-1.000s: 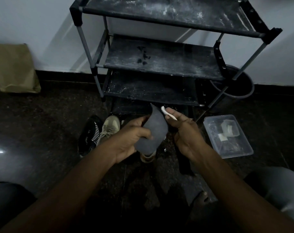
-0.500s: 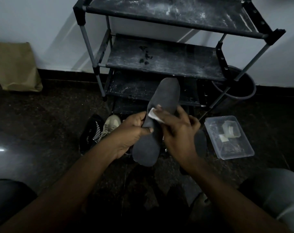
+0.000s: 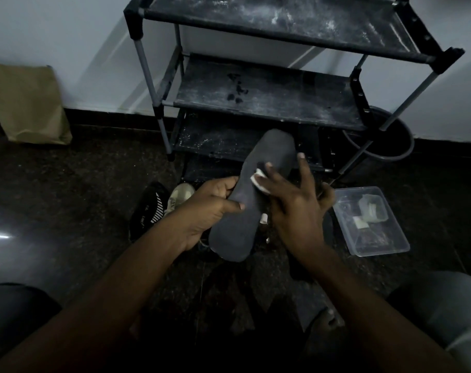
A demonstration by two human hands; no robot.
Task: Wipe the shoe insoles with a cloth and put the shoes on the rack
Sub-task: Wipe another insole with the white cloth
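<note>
Now | left hand (image 3: 210,211) grips the grey insole (image 3: 252,220) by its side, thumb on top, holding it up in front of the rack (image 3: 269,103) | right hand (image 3: 296,211) presses a small white cloth (image 3: 258,181) onto the insole's middle, fingers straight and spread | shoes (image 3: 151,211) on the floor beside the rack.

Home entryway: dusty shoe rack (image 3: 269,95), shoes (image 3: 151,208).
</note>
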